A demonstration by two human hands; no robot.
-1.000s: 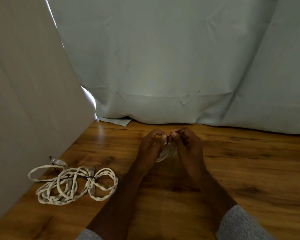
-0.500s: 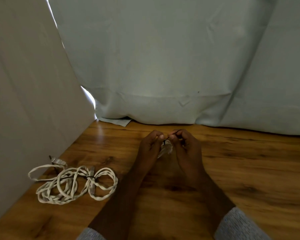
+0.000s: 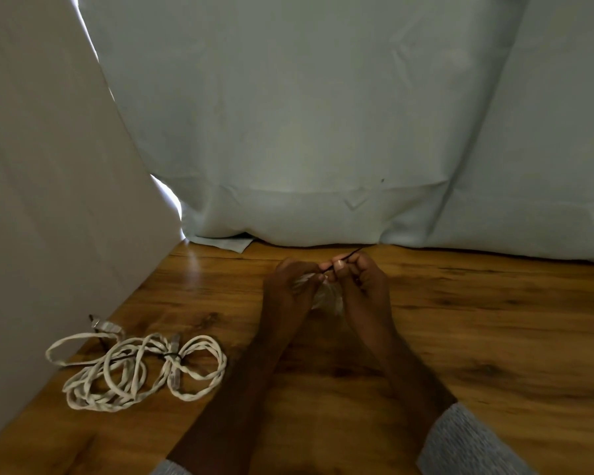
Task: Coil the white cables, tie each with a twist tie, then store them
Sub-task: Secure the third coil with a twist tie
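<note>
Both hands are raised together just above the wooden desk [image 3: 460, 320], close to the pale curtain [image 3: 323, 114] at its far edge. The left hand [image 3: 290, 289] curls its fingers around a small white cable coil [image 3: 326, 298], most of which is hidden between the palms. The right hand [image 3: 362, 286] pinches a thin dark twist tie [image 3: 348, 257] between thumb and forefinger, its free end poking up past the fingertips. Well apart, on the desk's left side beside a white panel [image 3: 48, 200], lies a tied white cable bundle [image 3: 141, 370] cinched at its middle by a dark tie, with loose loops spreading to either side.
</note>
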